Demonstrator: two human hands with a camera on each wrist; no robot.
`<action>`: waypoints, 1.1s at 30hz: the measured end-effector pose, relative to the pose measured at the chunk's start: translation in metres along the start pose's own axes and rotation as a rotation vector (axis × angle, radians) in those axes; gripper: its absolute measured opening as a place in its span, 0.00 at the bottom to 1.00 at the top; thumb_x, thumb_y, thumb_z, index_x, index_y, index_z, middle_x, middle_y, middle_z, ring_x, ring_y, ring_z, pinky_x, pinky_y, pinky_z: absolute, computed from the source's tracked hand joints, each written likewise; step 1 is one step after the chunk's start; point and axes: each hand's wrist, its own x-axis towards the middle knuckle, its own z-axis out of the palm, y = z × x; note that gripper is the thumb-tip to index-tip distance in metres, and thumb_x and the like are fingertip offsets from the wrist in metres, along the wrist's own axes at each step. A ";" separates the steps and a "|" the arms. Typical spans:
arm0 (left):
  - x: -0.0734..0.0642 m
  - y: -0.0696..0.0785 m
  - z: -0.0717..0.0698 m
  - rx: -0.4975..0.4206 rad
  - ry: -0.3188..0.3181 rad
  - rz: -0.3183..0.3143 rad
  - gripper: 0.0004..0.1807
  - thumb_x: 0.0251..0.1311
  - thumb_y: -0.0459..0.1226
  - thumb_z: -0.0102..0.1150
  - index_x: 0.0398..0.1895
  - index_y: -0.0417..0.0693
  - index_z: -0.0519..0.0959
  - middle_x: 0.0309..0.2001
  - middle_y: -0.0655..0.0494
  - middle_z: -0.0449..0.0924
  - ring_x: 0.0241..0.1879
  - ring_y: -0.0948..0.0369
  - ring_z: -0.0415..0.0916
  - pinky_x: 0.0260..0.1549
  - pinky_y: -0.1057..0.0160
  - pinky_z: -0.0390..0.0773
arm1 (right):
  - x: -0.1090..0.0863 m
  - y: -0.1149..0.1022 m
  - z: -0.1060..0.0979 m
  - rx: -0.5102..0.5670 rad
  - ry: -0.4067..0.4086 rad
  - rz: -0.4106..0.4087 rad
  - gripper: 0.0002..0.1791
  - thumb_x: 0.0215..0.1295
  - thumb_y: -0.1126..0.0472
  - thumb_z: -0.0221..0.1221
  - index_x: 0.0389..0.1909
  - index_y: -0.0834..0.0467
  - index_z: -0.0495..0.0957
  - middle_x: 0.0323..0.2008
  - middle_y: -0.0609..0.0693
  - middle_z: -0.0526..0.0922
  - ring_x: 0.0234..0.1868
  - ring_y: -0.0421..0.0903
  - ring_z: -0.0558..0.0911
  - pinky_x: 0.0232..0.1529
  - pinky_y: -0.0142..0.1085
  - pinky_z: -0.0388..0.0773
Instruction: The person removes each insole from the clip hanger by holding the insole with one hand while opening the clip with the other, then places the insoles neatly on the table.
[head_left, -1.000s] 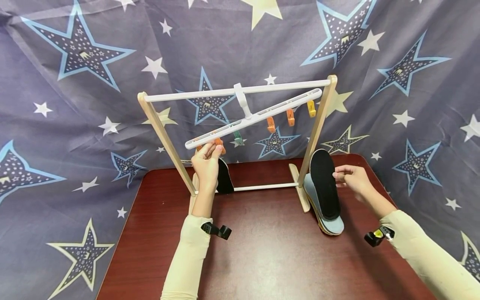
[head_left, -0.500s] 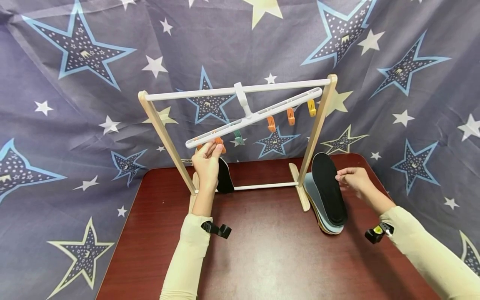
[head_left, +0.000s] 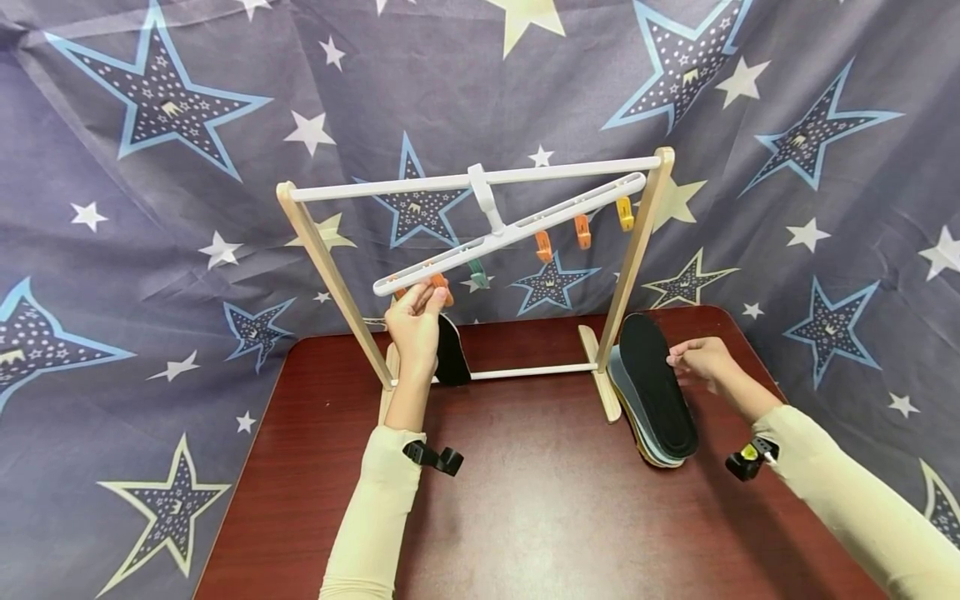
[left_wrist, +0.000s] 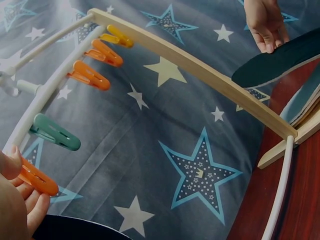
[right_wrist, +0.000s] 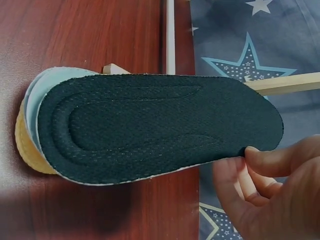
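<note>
My left hand (head_left: 415,337) pinches an orange clip (left_wrist: 37,179) near the low left end of a white hanger bar (head_left: 517,232), which hangs tilted from the rack's top rail. A black insole (head_left: 448,354) is below that hand, partly hidden by it. On the right, my right hand (head_left: 705,363) pinches the edge of another black insole (right_wrist: 145,125) between thumb and fingers. That insole is raised at its toe end, over a stack of light blue and tan insoles (head_left: 637,408) on the table. Whether its heel touches the stack I cannot tell.
A wooden rack (head_left: 626,275) with a white top rail (head_left: 570,173) stands at the back of the red-brown table (head_left: 525,483). A green clip (left_wrist: 56,132), two orange clips and a yellow clip (head_left: 625,214) hang along the bar. A star-patterned cloth (head_left: 225,167) covers the wall behind.
The black insole in my right hand has come down and slightly toward me, over the stack. My left hand keeps its hold on the orange clip, nearly still.
</note>
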 end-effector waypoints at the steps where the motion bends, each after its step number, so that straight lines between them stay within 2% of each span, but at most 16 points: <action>1: 0.000 0.000 0.000 0.000 0.000 0.002 0.14 0.60 0.21 0.64 0.49 0.20 0.80 0.49 0.25 0.81 0.38 0.71 0.85 0.45 0.74 0.84 | 0.001 0.000 0.001 -0.001 -0.002 0.002 0.12 0.70 0.71 0.56 0.51 0.74 0.73 0.23 0.38 0.82 0.26 0.36 0.83 0.31 0.34 0.87; 8: 0.000 0.000 0.000 -0.007 0.003 0.007 0.14 0.60 0.21 0.65 0.49 0.19 0.80 0.49 0.24 0.81 0.38 0.72 0.84 0.45 0.75 0.84 | 0.004 0.001 0.004 -0.021 -0.014 0.021 0.14 0.70 0.72 0.52 0.52 0.77 0.71 0.23 0.38 0.80 0.26 0.36 0.80 0.30 0.32 0.85; 15: 0.000 0.001 0.000 -0.017 0.000 -0.003 0.15 0.60 0.21 0.64 0.50 0.19 0.79 0.49 0.24 0.81 0.37 0.72 0.84 0.45 0.74 0.84 | 0.011 0.004 0.006 -0.052 -0.018 0.057 0.14 0.70 0.72 0.51 0.53 0.76 0.70 0.23 0.40 0.80 0.26 0.37 0.80 0.35 0.37 0.87; 18: -0.001 0.001 0.000 -0.015 0.004 -0.007 0.15 0.60 0.21 0.64 0.50 0.19 0.80 0.49 0.24 0.81 0.37 0.72 0.84 0.45 0.74 0.84 | 0.013 0.006 0.007 -0.060 -0.015 0.066 0.12 0.70 0.72 0.52 0.50 0.75 0.72 0.23 0.40 0.79 0.26 0.37 0.80 0.35 0.37 0.87; 22: -0.001 0.002 0.000 -0.001 0.011 -0.015 0.16 0.60 0.21 0.65 0.51 0.20 0.80 0.49 0.25 0.81 0.38 0.71 0.84 0.45 0.75 0.83 | 0.017 0.009 0.008 -0.050 -0.020 0.079 0.05 0.69 0.72 0.53 0.38 0.67 0.78 0.21 0.40 0.79 0.25 0.38 0.80 0.35 0.37 0.87; 25: -0.001 0.001 0.000 0.006 0.014 -0.020 0.16 0.60 0.22 0.65 0.51 0.20 0.80 0.49 0.25 0.81 0.39 0.71 0.84 0.45 0.75 0.83 | 0.020 0.011 0.008 -0.038 -0.028 0.089 0.10 0.69 0.73 0.53 0.31 0.62 0.80 0.20 0.41 0.79 0.25 0.38 0.80 0.34 0.36 0.86; 33: -0.001 0.002 0.000 0.001 0.007 -0.008 0.15 0.60 0.21 0.65 0.49 0.19 0.80 0.49 0.25 0.81 0.37 0.73 0.84 0.45 0.75 0.84 | 0.025 0.014 0.011 -0.043 -0.026 0.104 0.06 0.69 0.73 0.53 0.35 0.65 0.78 0.21 0.42 0.79 0.27 0.39 0.79 0.36 0.38 0.86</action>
